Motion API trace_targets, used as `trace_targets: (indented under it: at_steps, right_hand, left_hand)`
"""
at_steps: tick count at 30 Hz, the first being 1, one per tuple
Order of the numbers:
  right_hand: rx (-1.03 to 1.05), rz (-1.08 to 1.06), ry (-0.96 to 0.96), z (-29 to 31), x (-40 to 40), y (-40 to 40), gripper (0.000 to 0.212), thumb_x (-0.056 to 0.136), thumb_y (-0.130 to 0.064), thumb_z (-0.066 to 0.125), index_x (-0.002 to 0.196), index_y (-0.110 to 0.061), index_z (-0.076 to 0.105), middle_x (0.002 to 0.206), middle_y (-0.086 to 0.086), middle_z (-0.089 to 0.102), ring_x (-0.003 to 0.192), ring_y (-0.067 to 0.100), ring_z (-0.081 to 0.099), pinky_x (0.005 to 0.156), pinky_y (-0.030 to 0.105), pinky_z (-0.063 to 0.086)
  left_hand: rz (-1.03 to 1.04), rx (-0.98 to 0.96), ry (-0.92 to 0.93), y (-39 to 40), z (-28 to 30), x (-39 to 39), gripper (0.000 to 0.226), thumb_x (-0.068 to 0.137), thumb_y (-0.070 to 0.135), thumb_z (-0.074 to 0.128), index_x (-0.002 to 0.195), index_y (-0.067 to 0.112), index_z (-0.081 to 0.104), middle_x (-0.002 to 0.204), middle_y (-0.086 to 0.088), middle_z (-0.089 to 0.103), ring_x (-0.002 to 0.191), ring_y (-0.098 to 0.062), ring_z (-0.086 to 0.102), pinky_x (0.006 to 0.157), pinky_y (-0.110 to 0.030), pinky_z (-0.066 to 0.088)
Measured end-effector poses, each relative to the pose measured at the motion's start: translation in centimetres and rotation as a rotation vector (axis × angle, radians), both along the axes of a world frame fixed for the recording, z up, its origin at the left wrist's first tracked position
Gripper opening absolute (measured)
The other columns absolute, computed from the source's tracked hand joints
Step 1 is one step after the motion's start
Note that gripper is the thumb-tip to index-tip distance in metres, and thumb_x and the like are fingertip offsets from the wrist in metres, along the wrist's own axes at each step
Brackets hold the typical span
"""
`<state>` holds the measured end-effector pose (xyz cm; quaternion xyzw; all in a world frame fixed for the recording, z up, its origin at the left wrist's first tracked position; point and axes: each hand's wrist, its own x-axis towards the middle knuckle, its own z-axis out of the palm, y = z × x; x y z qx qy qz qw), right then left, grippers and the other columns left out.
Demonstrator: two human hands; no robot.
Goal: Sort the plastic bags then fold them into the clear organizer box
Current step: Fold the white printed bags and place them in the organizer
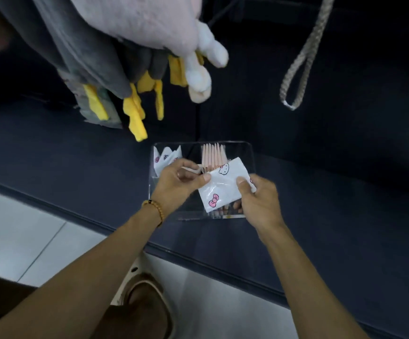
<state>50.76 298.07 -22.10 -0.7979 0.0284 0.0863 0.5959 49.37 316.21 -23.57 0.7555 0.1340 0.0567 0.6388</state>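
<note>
Both hands pinch the folded white cat-print plastic bag (225, 184) above the clear organizer box (250, 152) on the dark sofa seat: left hand (177, 183) at its left edge, right hand (257, 199) at its right. Slick plastic could spring open if either grip loosens, or snag the upright pink folded bags (213, 155) in the box's far right compartment.

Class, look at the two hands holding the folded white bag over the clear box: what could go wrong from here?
1. The white bag is slippery plastic, pinched only at its edges by the left hand and right hand; it may spring open.
2. The clear box already holds upright pink bags; pushing in could topple them.
</note>
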Motion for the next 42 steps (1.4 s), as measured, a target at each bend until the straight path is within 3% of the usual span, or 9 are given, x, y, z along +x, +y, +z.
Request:
trace_targets:
  at_steps: [6, 10, 14, 19, 22, 26, 30, 35, 42]
  right_hand:
    - [0.078, -0.135, -0.053, -0.3, 1.8, 3.2, 0.008, 0.096, -0.019, 0.051, 0.097, -0.017, 0.059, 0.081, -0.002, 0.070, 0.049, 0.010, 0.064, 0.048, 0.022, 0.051]
    - [0.081, -0.110, -0.065, -0.2, 2.5, 4.9, 0.016, 0.099, -0.018, 0.046, 0.094, -0.022, 0.061, 0.070, -0.004, 0.071, 0.052, 0.015, 0.066, 0.052, 0.025, 0.053]
    - [-0.001, -0.125, -0.157, -0.3, 3.4, 7.3, 0.014, 0.095, -0.015, 0.052, 0.087, -0.021, 0.063, 0.075, 0.002, 0.070, 0.055, 0.016, 0.068, 0.052, 0.028, 0.056]
    - [-0.510, -0.096, -0.500, -1.3, 5.0, 10.7, 0.017, 0.091, -0.012, 0.055, 0.089, 0.001, 0.066, 0.081, 0.014, 0.065, 0.063, 0.020, 0.055, 0.058, 0.027, 0.040]
    - [-0.678, 0.117, -0.414, -2.4, 5.4, 13.2, 0.021, 0.094, -0.018, 0.053, 0.081, -0.004, 0.062, 0.078, 0.012, 0.064, 0.069, 0.026, 0.059, 0.059, 0.025, 0.035]
    - [-0.446, 0.280, -0.078, -3.3, 6.0, 15.5, 0.032, 0.095, -0.027, 0.051, 0.067, -0.013, 0.055, 0.066, 0.002, 0.059, 0.064, 0.021, 0.061, 0.047, 0.018, 0.039]
    - [-0.190, 0.331, 0.274, -3.1, 6.3, 15.5, 0.033, 0.098, -0.037, 0.046, 0.085, -0.010, 0.061, 0.085, 0.008, 0.065, 0.057, 0.021, 0.071, 0.054, 0.027, 0.057]
    - [-0.166, 0.164, 0.060, -2.3, 5.9, 13.5, 0.019, 0.094, -0.033, 0.050, 0.097, -0.022, 0.065, 0.097, 0.000, 0.068, 0.084, 0.023, 0.070, 0.082, 0.042, 0.057]
    - [-0.064, -0.082, -0.083, -0.1, 4.1, 3.5, 0.018, 0.090, -0.024, 0.049, 0.082, -0.033, 0.063, 0.088, -0.007, 0.070, 0.087, 0.018, 0.069, 0.083, 0.045, 0.057]
  left_hand:
    - [0.131, 0.837, 0.054, 4.7, -2.2, 2.0, 0.040, 0.079, 0.030, 0.071, 0.118, 0.027, 0.061, 0.111, -0.003, 0.058, 0.100, -0.024, 0.055, 0.075, -0.040, 0.052]
    - [0.177, 1.066, -0.019, 4.8, -2.5, 3.3, 0.013, 0.084, 0.024, 0.063, 0.091, 0.016, 0.070, 0.083, -0.006, 0.066, 0.084, -0.028, 0.059, 0.054, -0.029, 0.037]
    - [0.345, 0.983, -0.027, 6.5, -2.7, 3.2, 0.002, 0.078, 0.011, 0.066, 0.079, 0.010, 0.068, 0.064, -0.009, 0.061, 0.057, -0.029, 0.055, 0.049, -0.027, 0.032]
    - [0.406, 0.910, -0.080, 8.0, -2.9, 2.4, 0.002, 0.078, 0.012, 0.068, 0.078, 0.014, 0.069, 0.064, -0.006, 0.064, 0.055, -0.029, 0.058, 0.049, -0.030, 0.043]
    - [0.371, 0.870, -0.072, 8.0, -2.7, 2.5, 0.004, 0.081, 0.015, 0.066, 0.081, 0.015, 0.070, 0.070, -0.006, 0.064, 0.060, -0.029, 0.059, 0.053, -0.035, 0.050]
    - [0.271, 0.830, -0.009, 8.2, -2.7, 2.5, 0.009, 0.083, 0.019, 0.062, 0.082, 0.014, 0.070, 0.086, -0.006, 0.060, 0.069, -0.030, 0.059, 0.061, -0.039, 0.051]
    - [0.235, 0.795, 0.022, 8.0, -2.5, 2.0, 0.014, 0.085, 0.018, 0.060, 0.091, 0.011, 0.070, 0.101, -0.006, 0.057, 0.077, -0.031, 0.061, 0.069, -0.042, 0.051]
    - [0.346, 0.536, 0.057, 6.6, -1.7, 0.9, 0.019, 0.089, 0.019, 0.058, 0.104, 0.015, 0.069, 0.102, -0.004, 0.059, 0.081, -0.019, 0.060, 0.077, -0.028, 0.047]
    - [0.401, -0.207, 0.065, -1.7, 0.3, -1.3, 0.014, 0.093, 0.011, 0.054, 0.092, 0.020, 0.065, 0.090, -0.004, 0.066, 0.090, -0.022, 0.064, 0.086, -0.038, 0.053]
